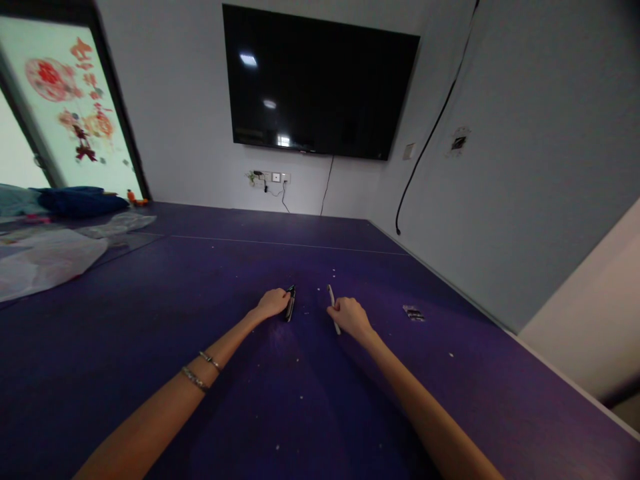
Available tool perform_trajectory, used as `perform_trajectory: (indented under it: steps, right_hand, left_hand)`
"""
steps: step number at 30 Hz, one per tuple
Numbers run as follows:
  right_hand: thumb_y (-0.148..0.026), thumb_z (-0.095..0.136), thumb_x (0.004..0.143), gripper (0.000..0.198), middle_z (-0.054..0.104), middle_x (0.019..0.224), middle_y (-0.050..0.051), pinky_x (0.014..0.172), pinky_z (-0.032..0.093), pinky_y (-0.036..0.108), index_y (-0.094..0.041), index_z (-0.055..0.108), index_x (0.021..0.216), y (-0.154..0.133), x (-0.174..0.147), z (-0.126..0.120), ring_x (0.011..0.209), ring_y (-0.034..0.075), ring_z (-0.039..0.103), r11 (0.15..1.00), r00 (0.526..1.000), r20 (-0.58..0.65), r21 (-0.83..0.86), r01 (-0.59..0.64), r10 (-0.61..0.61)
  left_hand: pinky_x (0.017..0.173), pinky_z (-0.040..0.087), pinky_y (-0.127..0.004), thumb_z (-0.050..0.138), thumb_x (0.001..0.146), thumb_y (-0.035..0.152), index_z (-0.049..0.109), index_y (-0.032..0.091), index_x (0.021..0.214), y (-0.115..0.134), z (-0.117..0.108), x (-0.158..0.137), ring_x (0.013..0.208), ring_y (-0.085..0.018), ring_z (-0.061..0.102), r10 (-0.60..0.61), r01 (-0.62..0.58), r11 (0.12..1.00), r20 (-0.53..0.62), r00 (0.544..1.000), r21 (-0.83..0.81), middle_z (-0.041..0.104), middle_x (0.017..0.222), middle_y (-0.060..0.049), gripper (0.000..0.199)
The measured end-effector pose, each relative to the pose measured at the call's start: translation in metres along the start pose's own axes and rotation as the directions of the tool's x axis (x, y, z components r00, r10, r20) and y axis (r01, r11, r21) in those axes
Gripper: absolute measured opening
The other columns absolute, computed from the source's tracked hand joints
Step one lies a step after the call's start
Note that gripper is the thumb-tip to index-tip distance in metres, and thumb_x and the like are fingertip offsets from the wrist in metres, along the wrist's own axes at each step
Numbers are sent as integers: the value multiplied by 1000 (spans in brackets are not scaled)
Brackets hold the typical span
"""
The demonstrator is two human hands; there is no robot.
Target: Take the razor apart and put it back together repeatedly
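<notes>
My left hand [273,303] is closed on a small dark, narrow object [290,307] with a pale stripe along it; I cannot make out its kind. It stands slightly tilted just above or on the purple surface [225,400]. To the right, my right hand [351,316] grips a slim white stick-like object [331,294], its two ends showing beyond the fingers. A gap separates the two held things. Small white bits [334,272] lie scattered around the hands. Right of my right hand rests a small clear packet [413,313] with dark markings.
White plastic sheeting [55,257] and a dark blue cloth bundle [80,200] lie at the left. A black television [320,80] hangs on the far wall above sockets [276,177]. A black cable [431,137] dangles at the right, near the wall edge.
</notes>
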State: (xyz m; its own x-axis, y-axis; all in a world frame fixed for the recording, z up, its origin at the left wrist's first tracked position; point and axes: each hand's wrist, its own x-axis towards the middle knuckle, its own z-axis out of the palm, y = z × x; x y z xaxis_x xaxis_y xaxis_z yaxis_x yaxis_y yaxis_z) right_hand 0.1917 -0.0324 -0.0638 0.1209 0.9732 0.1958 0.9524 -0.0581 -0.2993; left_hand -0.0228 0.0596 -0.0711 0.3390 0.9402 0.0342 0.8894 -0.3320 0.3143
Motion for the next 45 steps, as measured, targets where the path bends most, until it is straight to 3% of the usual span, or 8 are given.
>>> perform_trajectory:
  steps: [5,10,21,25,31,36,41,45]
  right_hand:
    - [-36,47,78,30,68,86,13,67,46,30,-15,68,81,-35,7,12,81,25,64,999,998,43,-12,40,-40]
    - [-36,46,77,32,67,91,15,69,47,33,-14,68,86,-50,7,20,83,27,64,998,998,53,-51,41,-38]
    - [-41,43,81,37,67,91,16,67,47,34,-14,67,89,-50,7,24,83,27,64,996,996,67,-70,60,-56]
    - [-46,41,82,40,67,88,15,67,46,34,-15,67,85,-39,10,20,81,26,64,998,997,54,-32,52,-50]
    - [-29,50,78,22,67,80,7,68,44,26,-16,66,84,20,21,-5,75,18,62,985,994,29,141,97,-102]
    - [-19,59,65,29,59,110,10,86,42,31,-16,65,94,109,27,-37,101,20,55,952,962,-93,145,270,-259]
    - [-15,61,59,45,55,121,11,99,33,38,-18,64,104,189,20,-69,116,25,47,986,986,75,90,139,-146]
    - [-15,62,55,55,51,127,13,98,35,35,-16,61,110,224,11,-83,118,27,46,994,975,221,113,10,-35]
  left_hand:
    - [55,39,-22,26,87,38,66,14,71,-5,1,-3,52,-14,59,-11,11,999,-2,1000,-52,65,61,-6,50]
    - [59,39,-23,31,85,37,67,16,70,-5,4,-4,64,-16,61,-9,6,999,-57,998,-53,66,68,-7,44]
    - [62,41,-26,40,79,55,67,19,72,6,4,-17,76,-21,63,-73,73,997,-43,996,-2,68,76,-8,46]
    - [65,43,-27,47,76,53,67,19,76,12,0,-22,82,-23,63,-108,108,994,-22,994,15,68,83,-8,39]
    - [66,45,-28,46,76,49,67,20,75,15,-3,-24,81,-23,63,-110,110,994,-3,994,16,68,83,-8,36]
    - [66,44,-29,46,76,50,67,21,72,14,-1,-24,81,-23,63,-107,107,994,-16,994,12,68,82,-7,37]
    - [65,43,-28,44,75,54,66,22,70,13,-1,-23,80,-23,63,-87,87,996,-15,996,9,68,81,-6,39]
    - [64,42,-27,39,78,55,66,22,73,11,0,-22,80,-23,63,-76,77,997,-29,997,7,68,82,-6,43]
